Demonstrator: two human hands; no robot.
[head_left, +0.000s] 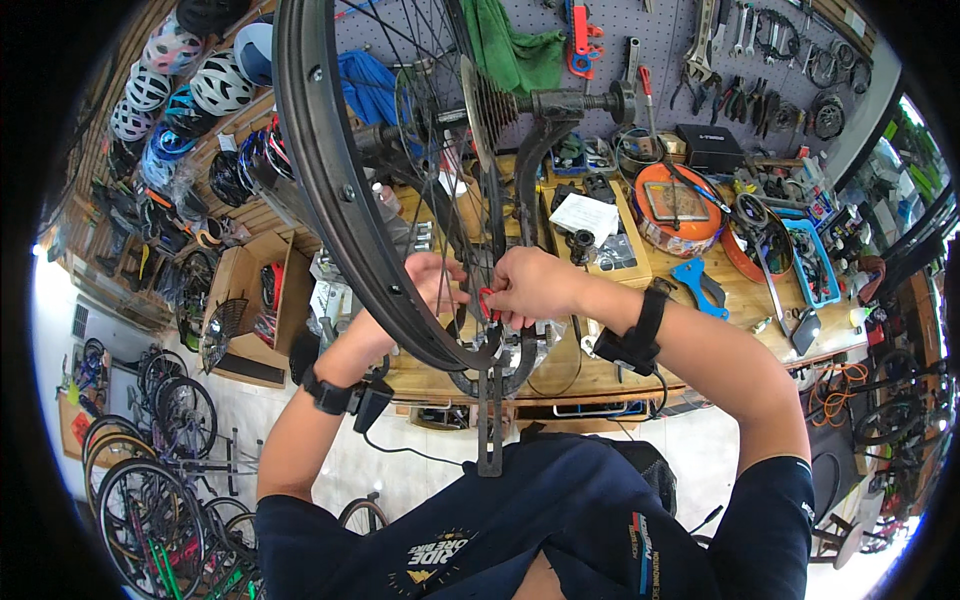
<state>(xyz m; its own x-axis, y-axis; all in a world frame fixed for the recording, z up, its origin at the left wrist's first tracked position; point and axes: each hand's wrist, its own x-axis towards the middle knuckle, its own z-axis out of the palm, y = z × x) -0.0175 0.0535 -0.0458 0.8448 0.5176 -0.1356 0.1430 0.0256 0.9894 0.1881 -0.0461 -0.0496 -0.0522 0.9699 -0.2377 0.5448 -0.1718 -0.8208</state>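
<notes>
A black bicycle wheel rim (330, 190) stands upright in a dark truing stand (535, 150), its spokes running up to a hub with a cassette (478, 110). My right hand (530, 285) is right of the spokes, low on the wheel, with fingers pinched on a small red spoke wrench (487, 303). Across the spokes from it, my left hand (436, 284) reaches in beside the rim. Its fingers are bent but apart, close to the spokes, and the rim covers part of the hand. Whether it touches a spoke I cannot tell.
Behind the wheel, the wooden workbench (640, 350) carries an orange round tin (680, 215), a blue tray (812, 262) of tools and a blue tool (700, 287). Hand tools hang on the pegboard (620, 30). Helmets (222, 84) and parked bicycles (160, 480) are at the left.
</notes>
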